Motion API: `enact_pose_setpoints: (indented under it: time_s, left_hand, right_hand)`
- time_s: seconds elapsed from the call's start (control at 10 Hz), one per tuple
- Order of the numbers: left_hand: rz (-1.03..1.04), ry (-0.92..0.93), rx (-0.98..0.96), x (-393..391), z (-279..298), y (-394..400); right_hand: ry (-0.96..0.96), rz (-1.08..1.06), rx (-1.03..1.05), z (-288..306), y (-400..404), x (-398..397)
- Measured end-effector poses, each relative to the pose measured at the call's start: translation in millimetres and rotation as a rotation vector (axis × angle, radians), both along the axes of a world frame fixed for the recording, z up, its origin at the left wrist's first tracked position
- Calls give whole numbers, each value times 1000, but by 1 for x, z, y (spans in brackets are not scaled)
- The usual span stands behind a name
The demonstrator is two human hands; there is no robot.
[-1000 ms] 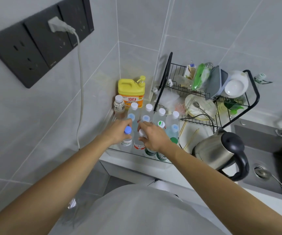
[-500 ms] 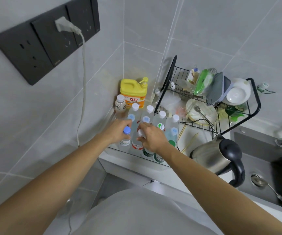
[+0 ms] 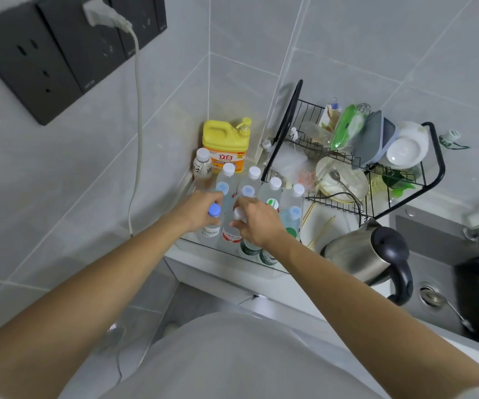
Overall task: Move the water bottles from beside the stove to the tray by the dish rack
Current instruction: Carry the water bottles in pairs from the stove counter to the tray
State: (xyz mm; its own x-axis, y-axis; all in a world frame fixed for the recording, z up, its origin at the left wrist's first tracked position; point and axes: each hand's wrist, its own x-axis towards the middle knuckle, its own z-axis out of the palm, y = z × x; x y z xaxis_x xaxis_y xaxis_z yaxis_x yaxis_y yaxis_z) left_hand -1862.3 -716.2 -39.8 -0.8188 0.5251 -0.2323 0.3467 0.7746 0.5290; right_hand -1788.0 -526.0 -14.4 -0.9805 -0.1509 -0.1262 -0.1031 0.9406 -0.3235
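Several clear water bottles stand packed on a clear tray [image 3: 273, 270] in the counter corner, left of the black dish rack [image 3: 376, 174]. My left hand [image 3: 196, 210] is wrapped around the neck of a blue-capped bottle [image 3: 214, 210] at the tray's front left. My right hand [image 3: 257, 221] grips a white-capped bottle with a red label [image 3: 230, 235] beside it. More white-capped and pale-blue-capped bottles [image 3: 274, 194] stand behind and to the right, partly hidden by my hands.
A yellow detergent jug [image 3: 225, 146] and a small milky bottle [image 3: 202, 165] stand in the corner behind the tray. A steel kettle [image 3: 362, 251] sits to the right, with the sink [image 3: 440, 283] beyond. A white cable [image 3: 138, 116] hangs from black wall sockets.
My hands stay on the same two front bottles. The view has tilted slightly, so the scene sits a little lower and nearer.
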Motion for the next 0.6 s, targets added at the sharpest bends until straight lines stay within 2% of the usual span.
enact_pose_setpoints:
  time_s: [0.5,0.6]
  left_hand:
    - [86,144,40,32,4,-9]
    - [184,226,7,41,24,-10]
  right_hand:
    - [22,29,77,-4,-4,10]
    - [78,-49,-2,2,3,19]
